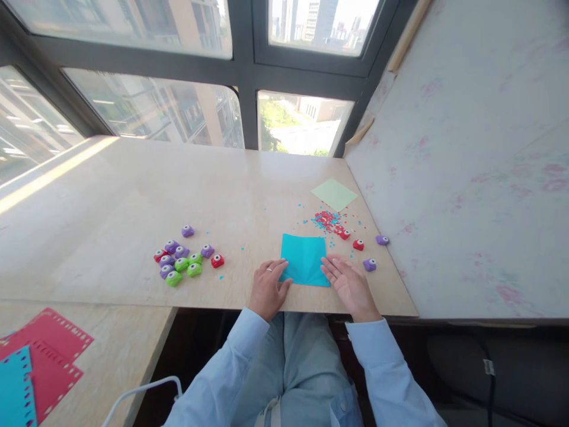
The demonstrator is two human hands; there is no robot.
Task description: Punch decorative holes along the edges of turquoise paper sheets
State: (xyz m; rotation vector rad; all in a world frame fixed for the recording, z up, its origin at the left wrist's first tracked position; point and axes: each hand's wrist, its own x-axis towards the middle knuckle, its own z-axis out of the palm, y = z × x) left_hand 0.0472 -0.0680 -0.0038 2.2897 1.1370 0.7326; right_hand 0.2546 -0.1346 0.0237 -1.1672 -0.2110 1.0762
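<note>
A blue sheet of paper [304, 260] with a crease down its middle lies on the table in front of me. My left hand [268, 287] rests at its left edge, fingers stretched out and the thumb near the lower left corner. At the opposite edge is my right hand [350, 287], palm partly turned up, with extended fingers touching the paper's side. Neither hand grips anything. Just beyond the paper lies a pile of small red and blue paper cutouts [328, 222], with a red craft punch [358, 245] close by.
Several purple, green and red punches [181, 264] cluster on the left. Purple punches [370, 264] stand near the right wall. A pale green sheet [335, 194] lies behind the cutouts. Red sheets with punched edges [57, 341] and a blue one [16, 388] lie at lower left.
</note>
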